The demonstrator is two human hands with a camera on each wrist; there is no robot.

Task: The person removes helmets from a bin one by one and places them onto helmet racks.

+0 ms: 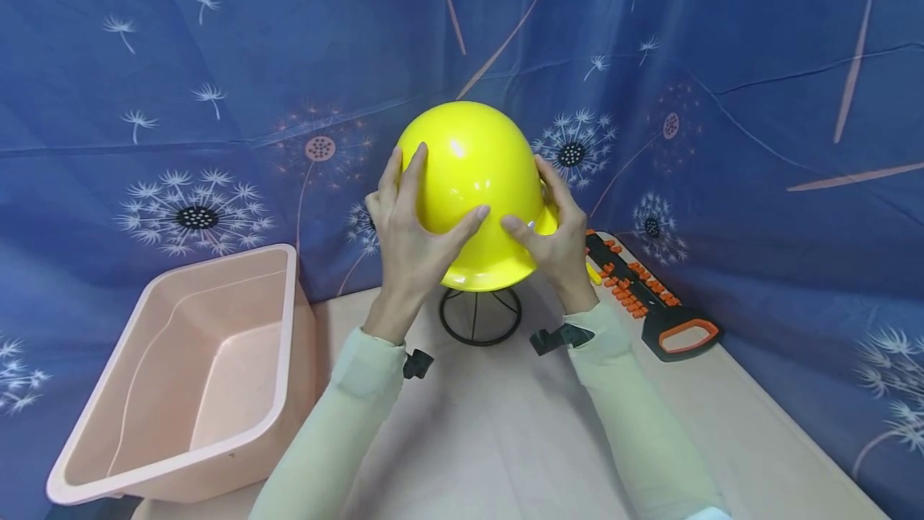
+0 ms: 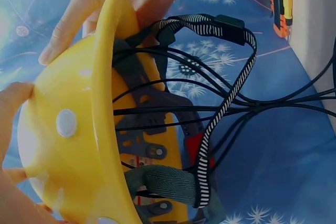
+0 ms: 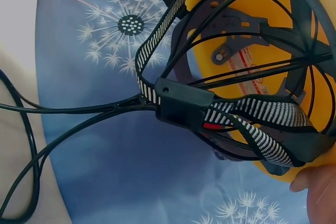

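A yellow hard hat (image 1: 472,175) sits over a black wire stand (image 1: 480,341), whose ring base rests on the table. My left hand (image 1: 415,223) grips the hat's left side, fingers spread over the dome and thumb on its front. On the opposite side, my right hand (image 1: 554,235) holds it near the brim with its thumb on the shell. Under the brim, the left wrist view shows the grey inner harness (image 2: 157,103) and a striped chin strap (image 2: 231,106). A black buckle (image 3: 184,103) hangs on the strap beside the stand's wires (image 3: 105,109).
To the left stands a pink plastic tub (image 1: 285,343). A black holder with rows of orange pieces and an orange-lined handle (image 1: 682,335) lies at the right edge of the table (image 1: 491,440). Blue dandelion-print cloth (image 1: 462,14) hangs behind and along the right side.
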